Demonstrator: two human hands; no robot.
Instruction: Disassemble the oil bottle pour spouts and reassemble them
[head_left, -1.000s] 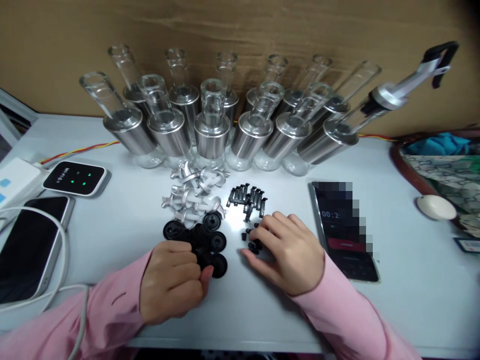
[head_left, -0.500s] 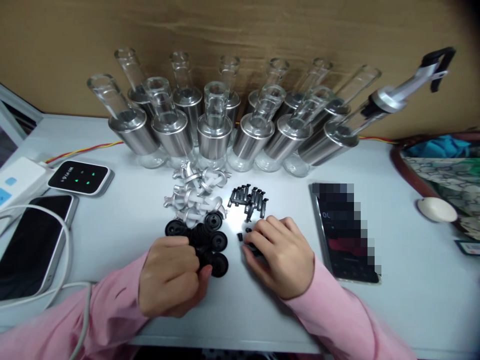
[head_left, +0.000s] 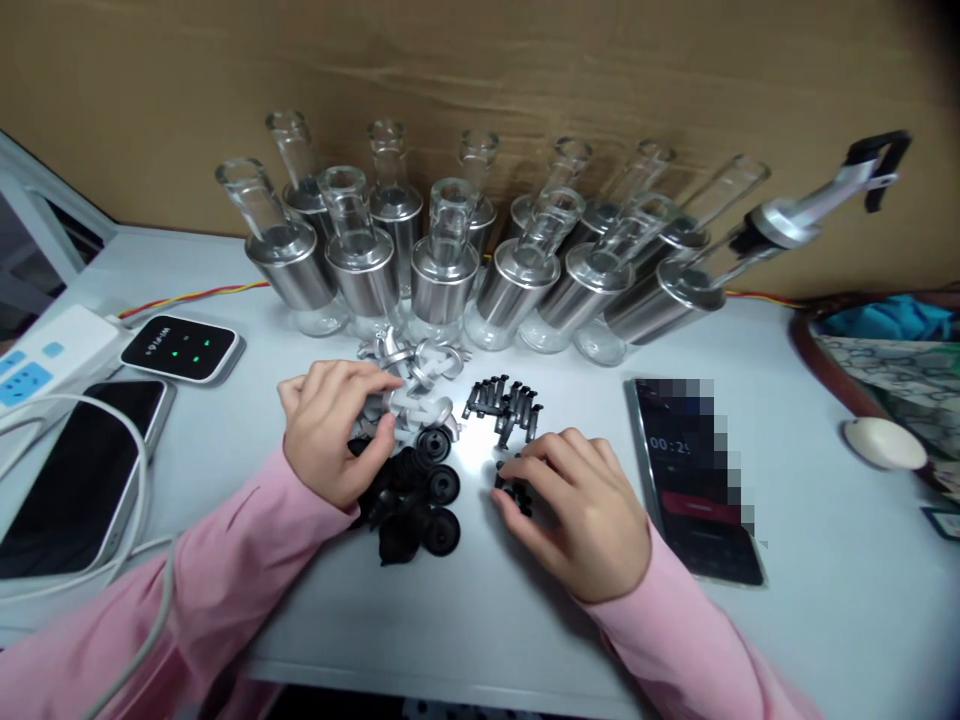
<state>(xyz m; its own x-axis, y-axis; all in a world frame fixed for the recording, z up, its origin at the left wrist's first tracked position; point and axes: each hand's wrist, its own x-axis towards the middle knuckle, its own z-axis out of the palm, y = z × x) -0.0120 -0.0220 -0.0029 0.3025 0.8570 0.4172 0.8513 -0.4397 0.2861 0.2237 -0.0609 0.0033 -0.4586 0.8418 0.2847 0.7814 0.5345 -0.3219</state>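
My left hand is over the left side of a heap of silver spout pieces with white stems, its thumb and fingers apart. Just below lies a pile of round black caps, partly covered by that hand. My right hand rests on the table with curled fingers. Between its thumb and fingertips are small black pieces, and I see no firm grip on any of them. A cluster of black lever-like pieces sits just beyond the right hand.
Glass bottles with steel sleeves stand in two rows at the back; the rightmost carries a pump-like spout. A phone lies to the right. On the left are another phone, a Wi-Fi device, a power strip and white cables.
My left hand has moved up from the black caps to the silver pieces, and its fist has opened. My right hand stays near the small black pieces, fingers slightly farther apart. The view has shifted slightly.
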